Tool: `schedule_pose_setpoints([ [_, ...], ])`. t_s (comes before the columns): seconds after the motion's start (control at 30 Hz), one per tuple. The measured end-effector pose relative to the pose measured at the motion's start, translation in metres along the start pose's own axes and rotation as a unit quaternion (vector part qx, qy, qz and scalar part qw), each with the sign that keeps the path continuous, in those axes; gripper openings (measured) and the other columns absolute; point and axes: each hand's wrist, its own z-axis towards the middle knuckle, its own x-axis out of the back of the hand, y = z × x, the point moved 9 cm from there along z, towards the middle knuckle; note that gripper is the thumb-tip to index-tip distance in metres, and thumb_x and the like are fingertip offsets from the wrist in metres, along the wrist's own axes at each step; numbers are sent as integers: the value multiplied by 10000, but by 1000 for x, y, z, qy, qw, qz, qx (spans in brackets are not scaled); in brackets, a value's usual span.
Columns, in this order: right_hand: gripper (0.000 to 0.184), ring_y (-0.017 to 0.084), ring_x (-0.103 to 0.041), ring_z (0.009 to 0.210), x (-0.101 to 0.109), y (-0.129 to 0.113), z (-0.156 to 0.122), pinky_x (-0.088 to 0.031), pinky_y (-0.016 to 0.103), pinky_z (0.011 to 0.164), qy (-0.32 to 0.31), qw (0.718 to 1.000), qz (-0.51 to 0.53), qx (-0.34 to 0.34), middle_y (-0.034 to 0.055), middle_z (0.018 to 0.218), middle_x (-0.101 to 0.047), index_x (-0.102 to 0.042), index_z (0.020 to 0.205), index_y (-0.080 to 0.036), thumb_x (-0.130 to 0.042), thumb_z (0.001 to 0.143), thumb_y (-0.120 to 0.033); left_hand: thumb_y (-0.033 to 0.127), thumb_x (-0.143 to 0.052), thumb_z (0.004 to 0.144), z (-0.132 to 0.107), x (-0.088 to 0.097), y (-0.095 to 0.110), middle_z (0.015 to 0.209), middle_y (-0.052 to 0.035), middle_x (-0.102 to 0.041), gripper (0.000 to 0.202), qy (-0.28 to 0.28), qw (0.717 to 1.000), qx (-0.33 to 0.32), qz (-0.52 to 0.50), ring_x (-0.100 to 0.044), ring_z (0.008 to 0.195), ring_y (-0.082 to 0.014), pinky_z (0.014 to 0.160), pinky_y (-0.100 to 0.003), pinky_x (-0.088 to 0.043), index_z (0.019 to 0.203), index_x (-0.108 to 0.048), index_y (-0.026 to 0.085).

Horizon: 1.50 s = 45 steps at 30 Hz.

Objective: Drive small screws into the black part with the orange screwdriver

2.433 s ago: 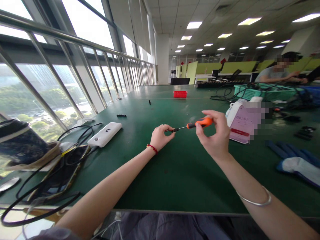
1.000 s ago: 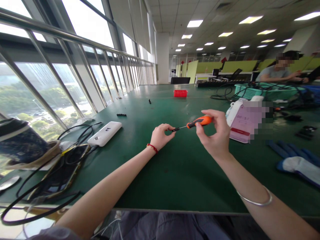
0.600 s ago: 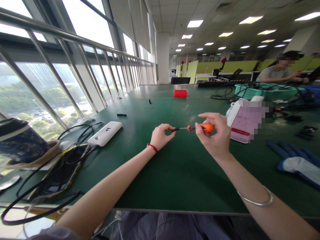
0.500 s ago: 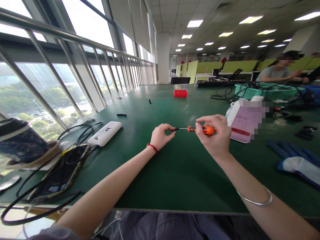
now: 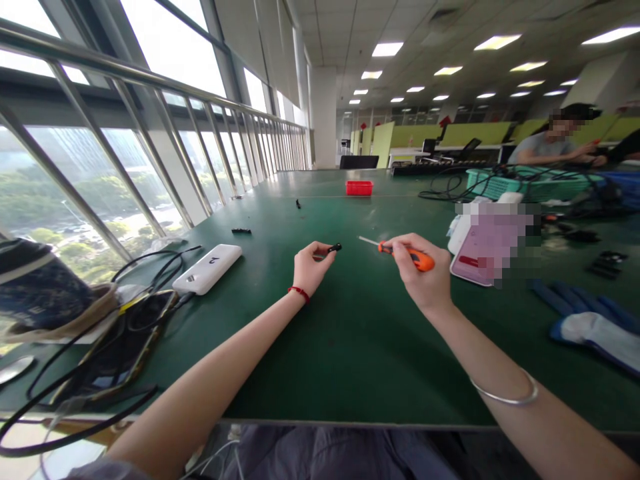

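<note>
My left hand (image 5: 311,268), with a red string bracelet at the wrist, pinches a small black part (image 5: 335,247) between thumb and fingers. The part's exact kind is too small to make out. In my right hand (image 5: 424,277) is a screwdriver (image 5: 421,260) with an orange and black handle, its metal shaft pointing left and slightly up. A gap separates the screwdriver's tip from the black part. Both hands are above the green table (image 5: 350,360).
Left lie a white power bank (image 5: 209,269), a phone (image 5: 117,347) with black cables, and a small black strip (image 5: 241,231). A red bin (image 5: 359,188) stands far back. Rightward are a propped pink-screened phone (image 5: 480,247), blue-white gloves (image 5: 595,330), a teal basket (image 5: 535,183) and a seated person (image 5: 545,147).
The screwdriver's tip has come away from the black part and now angles upward. My left hand has shifted slightly left with the part, which has turned.
</note>
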Motion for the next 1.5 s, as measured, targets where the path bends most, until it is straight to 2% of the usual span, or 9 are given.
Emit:
schedule_pose_setpoints([
  [0.07,193,133,-583,640,0,13,0,-437,256,630,25,999,17,-24,16,745,-656,-648,829,-191,-508,837,-324,323,-644,723,3,3,-5,829,-67,-703,224,1,999,27,-41,-630,733,-161,679,-269,-498,813,-676,121],
  [0.17,169,156,-597,807,-22,41,-4,-452,276,747,-18,997,43,-67,32,887,-655,-642,867,-191,-554,804,-320,353,-669,708,4,-2,-3,870,-73,-708,278,-34,994,34,-95,-632,774,-166,709,-270,-495,859,-687,121],
  [0.23,186,151,-581,771,-41,62,-8,-460,298,745,-57,990,63,-110,31,881,-635,-637,882,-187,-574,782,-331,377,-682,700,2,-9,1,900,-75,-707,312,-73,990,33,-115,-634,777,-167,707,-270,-496,883,-695,124],
  [0.37,324,109,-513,565,-73,88,-19,-467,290,568,-149,960,139,-194,6,780,-566,-626,957,-179,-635,713,-392,381,-694,695,-4,-22,8,884,-76,-705,333,-127,984,24,-124,-642,774,-174,717,-282,-502,906,-701,124],
  [0.67,255,107,-511,566,-86,86,-22,-432,264,539,-196,952,163,-170,24,799,-613,-639,846,-164,-656,684,-360,290,-672,725,-13,-30,20,830,-51,-702,185,-150,987,-51,-26,-634,791,-170,760,-293,-486,834,-687,142],
  [0.9,164,177,-608,784,-79,76,-17,-447,297,752,-215,972,44,-88,20,848,-677,-660,852,-195,-615,747,-312,313,-659,753,-18,-29,44,874,-27,-689,171,-169,965,-169,110,-601,832,-174,789,-307,-468,869,-682,190],
  [1.1,138,188,-625,836,-81,67,-18,-451,299,786,-263,964,-21,-38,6,924,-693,-664,872,-233,-598,757,-270,339,-637,770,-18,-30,44,833,-7,-699,139,-189,952,-172,167,-602,820,-177,763,-293,-458,797,-698,216],
  [1.33,143,195,-634,860,-84,65,-21,-461,312,779,-293,956,-24,-15,12,974,-695,-665,889,-245,-599,768,-281,365,-619,767,-16,-33,33,812,-24,-711,192,-236,958,-118,111,-631,781,-174,752,-271,-478,753,-715,199],
  [1.5,138,191,-638,852,-83,66,-20,-460,307,779,-294,956,-13,-22,11,950,-697,-664,881,-237,-605,768,-290,309,-592,791,-18,-32,41,844,-11,-719,157,-219,951,-152,155,-633,808,-174,760,-270,-464,819,-724,228],
])
